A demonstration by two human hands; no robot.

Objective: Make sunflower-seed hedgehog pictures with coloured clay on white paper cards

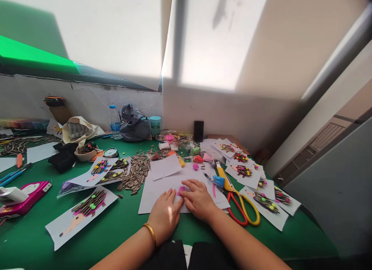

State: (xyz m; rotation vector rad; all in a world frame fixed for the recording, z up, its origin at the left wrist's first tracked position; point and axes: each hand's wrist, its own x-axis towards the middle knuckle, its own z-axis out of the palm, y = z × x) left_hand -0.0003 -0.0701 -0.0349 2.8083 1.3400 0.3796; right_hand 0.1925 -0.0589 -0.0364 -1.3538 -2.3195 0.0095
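Note:
A small flat piece of magenta modelling clay [181,190] lies on white paper [151,200] in front of me. My left hand [165,215], with a gold bangle at the wrist, rests with its fingers stretched out over the paper, fingertips beside the clay. From the right, my right hand [198,199] reaches in with spread fingers, and a fingertip touches the clay's edge. Part of the clay is hidden under the fingers. Right of this hand lie a blue clay lump [218,181], a thin pink strip [214,190], a yellow utility knife [222,173] and red-and-yellow scissors [242,208].
Hedgehog pictures made with sunflower seeds [90,204] lie to the left, and more hedgehog cards [266,204] to the right. A seed pile [136,169] spreads beside the paper. Behind stand a water bottle [114,124], a grey bag [135,126], a lidded cup [155,126] and a phone [198,131].

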